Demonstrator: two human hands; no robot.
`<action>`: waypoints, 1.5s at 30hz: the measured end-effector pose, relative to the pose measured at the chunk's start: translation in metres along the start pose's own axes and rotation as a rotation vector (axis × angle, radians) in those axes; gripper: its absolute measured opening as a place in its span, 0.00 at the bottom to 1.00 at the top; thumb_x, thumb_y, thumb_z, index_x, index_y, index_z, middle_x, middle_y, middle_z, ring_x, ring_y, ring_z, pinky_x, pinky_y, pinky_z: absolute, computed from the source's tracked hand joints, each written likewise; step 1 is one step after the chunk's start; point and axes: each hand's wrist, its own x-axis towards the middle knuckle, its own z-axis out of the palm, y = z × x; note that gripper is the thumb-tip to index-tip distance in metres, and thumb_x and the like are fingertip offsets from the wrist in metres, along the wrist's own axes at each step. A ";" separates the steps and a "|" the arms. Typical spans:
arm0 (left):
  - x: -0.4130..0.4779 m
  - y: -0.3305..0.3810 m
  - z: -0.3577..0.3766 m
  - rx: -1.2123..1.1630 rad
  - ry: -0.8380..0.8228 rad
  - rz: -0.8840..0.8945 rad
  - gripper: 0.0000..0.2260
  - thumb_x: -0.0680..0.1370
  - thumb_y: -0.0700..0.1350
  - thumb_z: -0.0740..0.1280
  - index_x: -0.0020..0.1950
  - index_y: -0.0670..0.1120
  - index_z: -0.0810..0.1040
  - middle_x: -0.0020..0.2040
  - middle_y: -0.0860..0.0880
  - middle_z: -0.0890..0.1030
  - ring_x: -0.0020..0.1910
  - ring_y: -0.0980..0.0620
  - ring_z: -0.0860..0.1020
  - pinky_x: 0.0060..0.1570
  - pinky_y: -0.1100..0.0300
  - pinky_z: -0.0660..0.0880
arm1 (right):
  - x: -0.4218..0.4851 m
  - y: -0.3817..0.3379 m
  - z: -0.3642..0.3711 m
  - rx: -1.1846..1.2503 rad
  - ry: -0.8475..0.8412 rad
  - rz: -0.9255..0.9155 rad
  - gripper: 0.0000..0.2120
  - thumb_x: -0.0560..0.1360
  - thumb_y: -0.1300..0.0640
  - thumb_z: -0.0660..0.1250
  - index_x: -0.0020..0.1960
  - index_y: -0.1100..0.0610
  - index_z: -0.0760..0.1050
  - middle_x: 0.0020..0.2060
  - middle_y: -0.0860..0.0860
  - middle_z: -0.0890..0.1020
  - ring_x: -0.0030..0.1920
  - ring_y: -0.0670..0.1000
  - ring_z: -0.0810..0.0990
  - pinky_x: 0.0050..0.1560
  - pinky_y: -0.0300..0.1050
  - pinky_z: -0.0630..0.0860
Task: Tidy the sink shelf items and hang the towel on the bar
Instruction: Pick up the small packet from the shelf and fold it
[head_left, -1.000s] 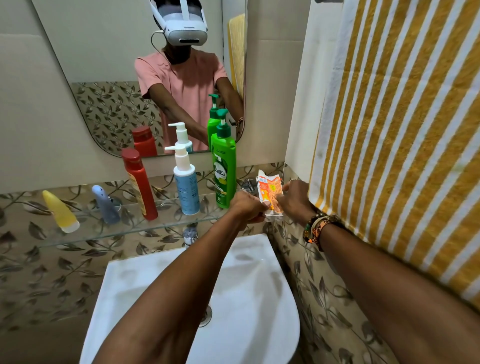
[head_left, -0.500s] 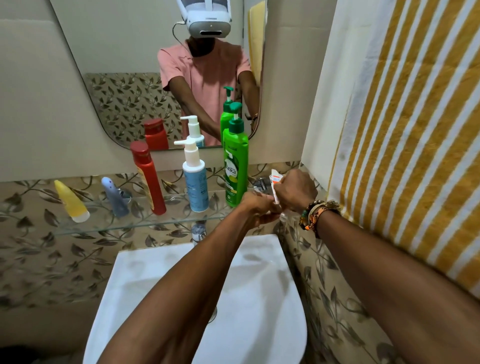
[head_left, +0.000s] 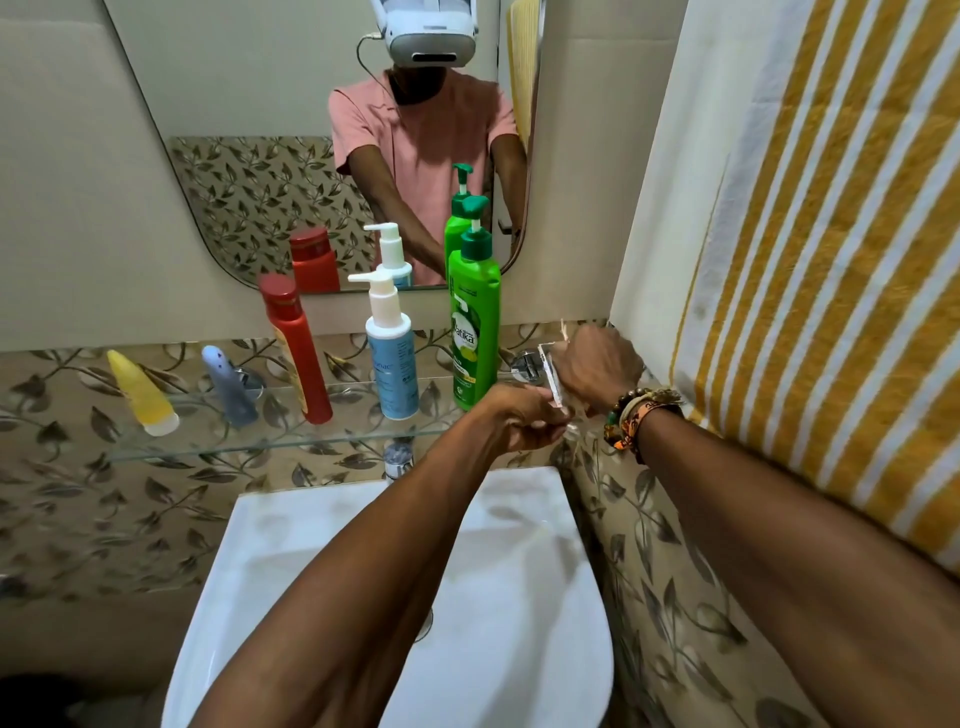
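On the glass shelf (head_left: 270, 441) stand a green pump bottle (head_left: 474, 343), a blue-and-white pump bottle (head_left: 390, 364), a red bottle (head_left: 296, 353), a grey-blue tube (head_left: 228, 384) and a yellow tube (head_left: 143, 395). At the shelf's right end my right hand (head_left: 597, 369) and my left hand (head_left: 519, 421) together grip a small packet (head_left: 551, 374), seen edge-on and mostly hidden by the fingers. A yellow-and-white striped towel (head_left: 831, 249) hangs on the right, close to my right arm.
A white sink (head_left: 519, 571) lies under my forearms, with the tap (head_left: 399, 457) below the shelf. A mirror (head_left: 311, 130) above the shelf reflects a person in a pink shirt. A chrome shelf bracket (head_left: 524, 364) sits beside the packet.
The packet's orange face showed between both hands a second ago; my right hand has closed over it and it now shows edge-on. The view has shifted left.
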 end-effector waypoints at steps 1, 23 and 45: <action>-0.001 0.000 0.001 -0.007 0.000 -0.004 0.21 0.78 0.27 0.61 0.70 0.38 0.68 0.45 0.41 0.77 0.38 0.51 0.77 0.31 0.62 0.77 | 0.001 0.000 -0.003 -0.007 0.013 -0.008 0.19 0.79 0.53 0.62 0.31 0.56 0.65 0.29 0.50 0.70 0.36 0.55 0.74 0.37 0.44 0.69; -0.019 -0.001 0.023 0.184 0.489 0.570 0.08 0.74 0.37 0.68 0.47 0.50 0.80 0.46 0.51 0.83 0.45 0.52 0.80 0.47 0.57 0.79 | -0.021 -0.006 -0.086 0.447 0.012 0.220 0.08 0.79 0.63 0.60 0.41 0.62 0.70 0.35 0.55 0.75 0.33 0.52 0.72 0.20 0.35 0.64; -0.057 -0.002 0.003 -0.092 -0.226 0.316 0.14 0.83 0.41 0.59 0.67 0.38 0.73 0.61 0.38 0.78 0.56 0.39 0.77 0.56 0.43 0.76 | -0.053 -0.001 -0.082 0.969 -0.432 0.357 0.08 0.76 0.57 0.72 0.53 0.60 0.81 0.45 0.55 0.86 0.41 0.52 0.85 0.38 0.44 0.82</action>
